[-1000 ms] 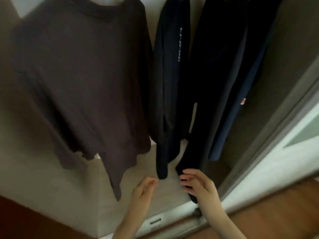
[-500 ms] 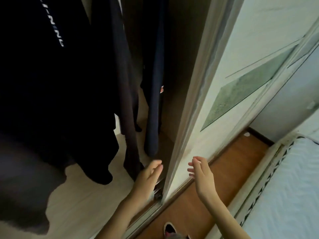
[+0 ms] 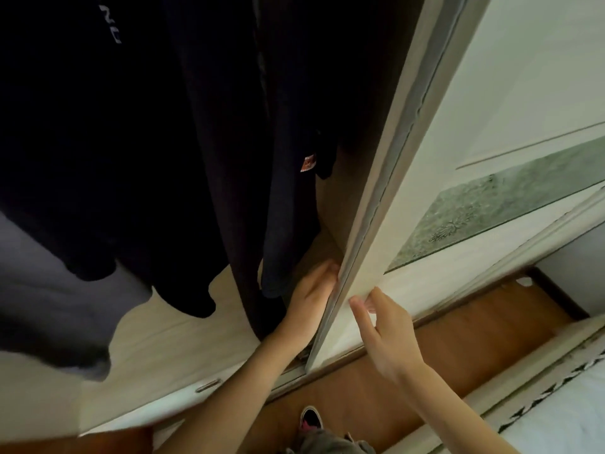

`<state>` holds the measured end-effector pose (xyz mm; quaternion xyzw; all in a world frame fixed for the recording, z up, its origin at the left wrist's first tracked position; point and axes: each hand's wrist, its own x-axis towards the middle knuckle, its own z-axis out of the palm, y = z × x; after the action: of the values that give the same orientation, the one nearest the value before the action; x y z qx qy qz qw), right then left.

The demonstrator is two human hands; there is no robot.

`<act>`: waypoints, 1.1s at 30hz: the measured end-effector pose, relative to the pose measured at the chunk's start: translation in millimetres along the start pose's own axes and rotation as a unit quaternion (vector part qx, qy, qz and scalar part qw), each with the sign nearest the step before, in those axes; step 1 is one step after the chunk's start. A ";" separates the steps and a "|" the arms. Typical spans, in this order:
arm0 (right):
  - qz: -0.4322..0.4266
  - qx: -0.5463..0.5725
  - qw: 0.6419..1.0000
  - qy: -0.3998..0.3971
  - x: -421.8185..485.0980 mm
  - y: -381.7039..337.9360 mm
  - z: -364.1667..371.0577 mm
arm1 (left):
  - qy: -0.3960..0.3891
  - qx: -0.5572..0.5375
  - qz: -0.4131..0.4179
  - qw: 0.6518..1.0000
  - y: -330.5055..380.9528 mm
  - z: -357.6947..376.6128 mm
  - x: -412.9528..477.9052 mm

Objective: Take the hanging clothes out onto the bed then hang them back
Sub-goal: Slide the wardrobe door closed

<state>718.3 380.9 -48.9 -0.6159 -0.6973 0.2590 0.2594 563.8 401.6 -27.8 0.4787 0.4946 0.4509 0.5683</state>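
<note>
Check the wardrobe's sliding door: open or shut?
Open, at least partly: hanging clothes show beside the edge of the sliding door, where the left hand touches it; the right hand rests on its face.

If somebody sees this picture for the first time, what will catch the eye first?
Two bare hands meet at the edge of the sliding door in the lower middle: the left hand touches it from the wardrobe side, and the right hand lies on its pale front. Dark clothes hang in the wardrobe, filling the upper left, one with a small red label. A white bed shows at the lower right corner.
</note>
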 end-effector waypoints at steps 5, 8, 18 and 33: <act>-0.016 -0.012 0.999 -0.028 -6.6 -13.2 3.9 | 0.026 -0.005 0.001 1.000 -4.0 -12.0 -13.4; -0.043 -0.023 0.998 -0.045 -13.9 -31.6 15.5 | 0.045 -0.011 0.003 0.999 -7.5 -30.6 -28.5; -0.225 -0.142 0.960 -0.089 -43.7 -109.4 87.9 | 0.261 0.042 0.054 0.963 -14.3 -121.2 -124.8; -0.434 -0.216 0.870 -0.092 -89.0 -225.0 198.7 | 0.753 0.098 0.053 0.648 -23.5 -280.9 -337.8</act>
<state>429.6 260.1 -44.8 -0.2653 -0.9537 0.0182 0.1409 250.3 92.9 -21.8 0.0528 0.7673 0.6347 -0.0750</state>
